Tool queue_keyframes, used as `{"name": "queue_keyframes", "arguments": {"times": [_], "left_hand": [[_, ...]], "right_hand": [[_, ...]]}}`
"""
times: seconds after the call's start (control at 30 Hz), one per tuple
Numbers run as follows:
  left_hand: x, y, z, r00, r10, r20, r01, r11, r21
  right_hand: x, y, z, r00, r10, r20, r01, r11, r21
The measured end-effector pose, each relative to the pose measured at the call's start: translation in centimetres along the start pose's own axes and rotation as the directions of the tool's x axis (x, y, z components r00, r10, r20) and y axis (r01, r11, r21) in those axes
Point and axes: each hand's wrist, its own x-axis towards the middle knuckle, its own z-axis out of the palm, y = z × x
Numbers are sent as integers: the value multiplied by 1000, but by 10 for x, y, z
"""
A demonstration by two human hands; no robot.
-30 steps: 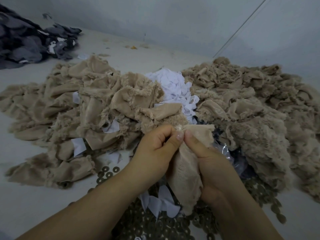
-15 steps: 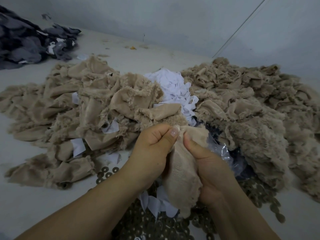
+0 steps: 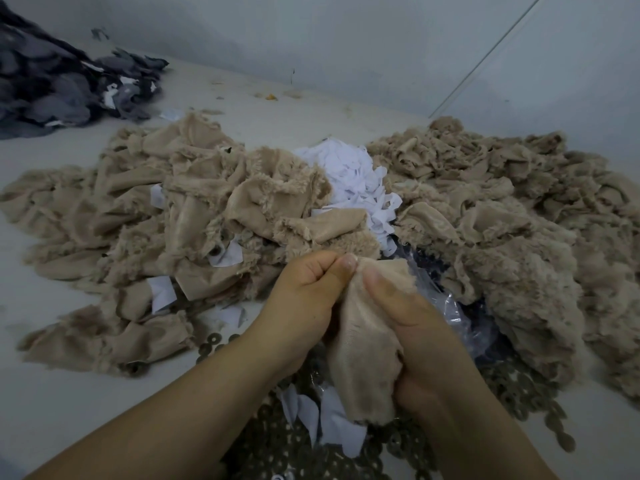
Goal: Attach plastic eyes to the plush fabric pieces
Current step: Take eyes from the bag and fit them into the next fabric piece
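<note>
- At the near edge of the worktop (image 3: 41, 393): grey-brown ring washers (image 3: 346, 459) heaped under both forearms, more trailing off right; a few loose ones just left of the left wrist.
- White paper scraps (image 3: 332, 420) lie on the washers, directly below the held fabric.
- Left hand (image 3: 304, 299): grip clenched, fingers curled, thumb pinching top edge of the beige plush piece (image 3: 360, 358).
- Right hand (image 3: 415, 327): grip grasping the same plush piece, thumb lying along its front, fingers wrapped behind and hidden.
- Plush piece held upright between both hands, above the washers, smooth backing side toward the camera, fuzzy fringe at its bottom edge. Thumb tips nearly meet at its top.
- No plastic eye distinguishable in the pinch; too small or hidden.
- Clear plastic bag (image 3: 457, 317) just right of the right hand, crumpled, dark contents behind it, unclear what.
- Left of the hands: big pile of beige plush pieces (image 3: 156, 216), white paper slips mixed in.
- Right of the hands: second beige plush pile (image 3: 519, 220), runs to the frame edge.
- Between the two piles, behind the hands: mound of white paper slips (image 3: 349, 174).
- Far left corner: heap of dark grey fabric (image 3: 62, 84), well apart from the beige piles.
- Behind: pale wall (image 3: 346, 36), small debris on the worktop at its base.
</note>
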Motion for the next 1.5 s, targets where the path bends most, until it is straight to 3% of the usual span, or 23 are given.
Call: {"name": "queue_keyframes", "arguments": {"times": [0.1, 0.27, 0.5, 0.73, 0.87, 1.0, 1.07, 1.33, 1.5], "left_hand": [[0, -2, -2, 1000, 16, 17, -15, 1000, -20], [-2, -5, -7, 997, 54, 59, -59, 995, 81], [-4, -5, -4, 997, -46, 56, 56, 977, -205], [-5, -5, -2, 998, -50, 41, 59, 966, -251], [-6, 0, -1, 999, -27, 32, 33, 979, -202], [-6, 5, -2, 1000, -8, 12, 9, 990, -144], [-6, 5, -3, 1000, -5, 12, 6, 991, -136], [-9, 1, -2, 998, 65, 14, -65, 998, -13], [-9, -2, 2, 991, 136, -7, -135, 987, 82]], "right_hand": [[1, -1, -1, 998, -36, -55, 30, 995, -98], [4, -5, -5, 993, -53, -103, 47, 997, -57], [4, -3, -5, 977, -167, -132, 162, 985, -51], [6, -4, -5, 988, -103, -112, 108, 993, 42], [6, -4, -8, 991, -123, -59, 126, 991, 38], [3, -4, -7, 989, -86, 122, 87, 996, -10], [4, -3, -7, 988, -63, 143, 62, 998, 14], [6, -2, -6, 995, -87, 46, 89, 995, -35], [5, -1, -3, 999, -14, -36, 14, 1000, -10]]}}
